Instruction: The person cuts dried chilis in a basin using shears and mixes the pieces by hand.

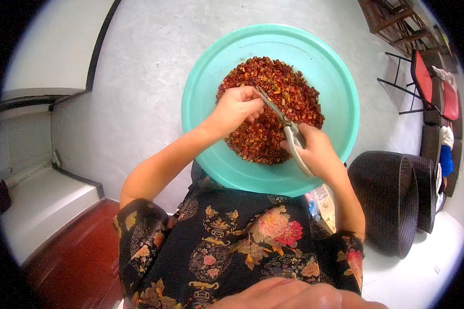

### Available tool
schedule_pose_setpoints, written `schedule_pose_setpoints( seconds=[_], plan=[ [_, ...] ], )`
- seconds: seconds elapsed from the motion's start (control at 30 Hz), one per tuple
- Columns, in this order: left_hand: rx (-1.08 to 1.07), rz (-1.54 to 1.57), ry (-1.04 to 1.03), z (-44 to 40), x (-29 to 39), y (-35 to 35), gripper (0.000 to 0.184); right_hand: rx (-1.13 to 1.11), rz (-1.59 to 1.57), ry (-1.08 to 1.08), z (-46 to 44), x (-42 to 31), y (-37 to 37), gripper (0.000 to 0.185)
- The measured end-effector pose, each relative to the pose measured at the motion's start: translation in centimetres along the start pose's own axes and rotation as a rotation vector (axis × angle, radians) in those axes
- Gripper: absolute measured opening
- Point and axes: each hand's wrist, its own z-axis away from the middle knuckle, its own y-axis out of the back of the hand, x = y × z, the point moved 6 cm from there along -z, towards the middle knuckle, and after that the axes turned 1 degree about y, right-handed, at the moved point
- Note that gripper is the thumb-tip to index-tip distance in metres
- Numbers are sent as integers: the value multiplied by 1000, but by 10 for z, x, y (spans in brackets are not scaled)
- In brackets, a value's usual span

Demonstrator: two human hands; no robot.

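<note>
Grey floor (139,67); left hand (236,109) pinched, right hand (317,152) gripping scissors (288,123) above basin (330,82).

Bright; edges fisheye-bowed, corners black; floor (402,275) washed-out lower right.

Setting: a home, it appears from where I stand
Floor (144,67): smooth, grey
Chair (421,77): red, black-legged
Wickerwork (379,203): dark, rounded

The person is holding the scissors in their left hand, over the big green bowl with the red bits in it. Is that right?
Not quite: the head view shows the scissors in the right hand. They are over the big green bowl with the red bits in it.
</note>
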Motion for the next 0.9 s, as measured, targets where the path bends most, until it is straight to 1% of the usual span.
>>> schedule_pose_setpoints(
  seconds=[0.03, 0.1, 0.33, 0.4, 0.43, 0.47, 0.5, 0.53, 0.6, 0.63, 0.67, 0.73, 0.77, 0.8, 0.83, 0.87, 0.9],
  plan=[
    [6, 3, 24, -1, -6, 2, 17, -1, 0, 0, 0, 2, -2, 45],
    [11, 5, 48, -2, -11, 3, 17, 38, 42, 70, 0, 1, -1, 43],
    [50, -21, 101, -4, -17, 6, 15, 13, 88, 44, -4, 1, 0, 36],
    [56, -23, 109, -6, -21, 6, 15, 79, 96, 145, -4, -1, 4, 33],
    [111, -99, 85, -8, -20, 8, 17, 80, 92, 140, -3, -1, 6, 33],
    [167, -176, 61, -9, -20, 12, 19, 143, 41, 153, -1, -5, 14, 33],
    [171, -241, 62, -9, -20, 16, 19, 204, -12, 166, 0, -8, 21, 33],
    [168, -241, 73, -10, -22, 19, 19, 234, -79, 148, 0, -6, 25, 30],
    [270, -439, -185, -6, -4, 24, 19, 206, -379, 86, 2, -2, 30, 27],
    [298, -433, -118, -3, -2, 24, 18, 221, -400, 95, -1, 8, 31, 23],
    [299, -433, -117, -1, -2, 22, 18, 219, -401, 95, 1, 9, 32, 23],
    [300, -607, -275, 4, 7, 15, 17, 246, -704, 84, 9, 12, 34, 25],
    [302, -607, -272, 6, 6, 15, 17, 239, -763, 186, 11, 13, 36, 32],
    [243, -661, -292, 7, 6, 10, 17, 236, -764, 185, 12, 14, 34, 32],
    [183, -715, -313, 8, 6, 5, 16, 258, -855, 250, 16, 13, 36, 36],
    [183, -716, -311, 9, 5, 3, 16, 281, -946, 316, 20, 13, 37, 40],
    [151, -752, -332, 10, 6, -2, 15, 254, -741, 385, 23, 12, 39, 45]
  ],
)
